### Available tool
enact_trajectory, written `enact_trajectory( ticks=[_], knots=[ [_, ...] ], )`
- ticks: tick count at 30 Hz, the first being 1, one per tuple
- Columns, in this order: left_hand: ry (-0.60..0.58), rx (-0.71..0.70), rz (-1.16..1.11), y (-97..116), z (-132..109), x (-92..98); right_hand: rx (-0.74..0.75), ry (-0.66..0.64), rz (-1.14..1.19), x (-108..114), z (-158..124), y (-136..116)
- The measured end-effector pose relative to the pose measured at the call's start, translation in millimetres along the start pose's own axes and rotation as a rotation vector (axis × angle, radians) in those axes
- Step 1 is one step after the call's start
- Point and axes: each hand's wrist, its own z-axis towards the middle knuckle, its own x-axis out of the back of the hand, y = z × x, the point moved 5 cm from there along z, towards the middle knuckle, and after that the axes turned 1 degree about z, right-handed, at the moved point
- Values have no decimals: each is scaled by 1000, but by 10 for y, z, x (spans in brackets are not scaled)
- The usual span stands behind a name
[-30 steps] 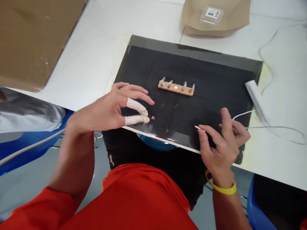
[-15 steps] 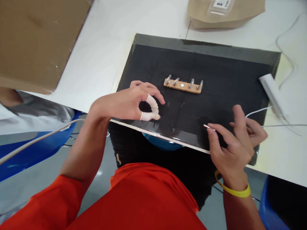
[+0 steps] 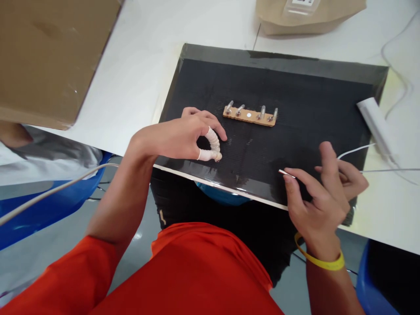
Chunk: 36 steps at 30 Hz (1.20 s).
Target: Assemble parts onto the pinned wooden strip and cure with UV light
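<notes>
My left hand [image 3: 193,135], with white finger cots on thumb and index finger, pinches over the black mat [image 3: 295,92]. Whatever lies between those fingertips is too small to make out. On the right, my right hand [image 3: 321,197] holds a thin, small, whitish strip [image 3: 286,173] between thumb and index finger; its kind is unclear. Beyond my hands, a narrow tan board [image 3: 244,115] lies on the mat, with a white dot in its middle. Several clear-sleeved pegs [image 3: 262,112] rise at a slant from it.
A white bar-shaped device [image 3: 376,124] with cables rests on the mat's right edge. At the back stands a brown paper tray [image 3: 302,26] holding a clear plastic box [image 3: 300,8]. A large cardboard box [image 3: 52,61] fills the far left. Part of another person's arm [image 3: 15,133] shows below it.
My left hand has shifted slightly right and away from me, still pinched. My right hand keeps the strip in nearly the same place. The view has moved a little.
</notes>
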Motion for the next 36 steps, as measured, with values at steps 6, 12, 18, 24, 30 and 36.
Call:
enact_trajectory(
  ticks=[6, 12, 18, 24, 30, 36],
  knots=[
    [48, -6, 24, -2, -84, 60, 9, 3, 0, 2, -3, 4],
    [38, -13, -16, 70, -248, 8, -5, 7, -5, -5, 7, 11],
    [33, -14, -54, 82, -170, -44, -6, 11, -12, -1, 13, 8],
    [5, 2, -40, 34, -76, -12, 3, 27, 2, 5, 11, -1],
    [10, 8, -13, 4, -42, -13, -21, -19, 17, 0, 2, 10],
    [22, 8, -1, -10, -49, 1, -22, -20, 20, 3, -2, 7]
  ],
)
